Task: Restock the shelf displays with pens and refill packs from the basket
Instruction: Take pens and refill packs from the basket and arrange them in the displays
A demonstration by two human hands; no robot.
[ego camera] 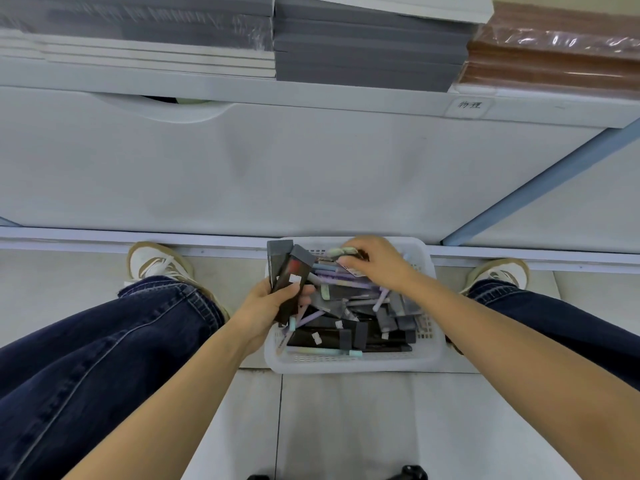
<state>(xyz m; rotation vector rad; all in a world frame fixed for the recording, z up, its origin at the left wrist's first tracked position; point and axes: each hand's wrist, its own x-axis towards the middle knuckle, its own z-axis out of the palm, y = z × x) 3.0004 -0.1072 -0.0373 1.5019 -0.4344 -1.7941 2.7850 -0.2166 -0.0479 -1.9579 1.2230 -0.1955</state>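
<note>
A white slatted basket (346,367) is set on the tiled floor (346,427), just in front of the base of a white shelf (277,95) and between two pale shoes (157,263). It is filled with dark refill packs (322,336) and pastel pens (332,273) lying crosswise in a loose heap. Both bare forearms are stretched forward and down from the lower edge of the view and converge on the basket. The left hand (266,306) is held at the basket's left edge, palm turned inward. Its grip is closed round several refill packs, which are kept upright with their tops raised above the rim and the thumb laid across the front one. The right hand (377,263) is reached to the far side of the basket, knuckles up and wrist bent down. Its grip is curled tight over a few pens at the fingertips, though how many are pinched cannot be told. Grey and brown stacked notebooks (367,46) are seen on the shelf above.
</note>
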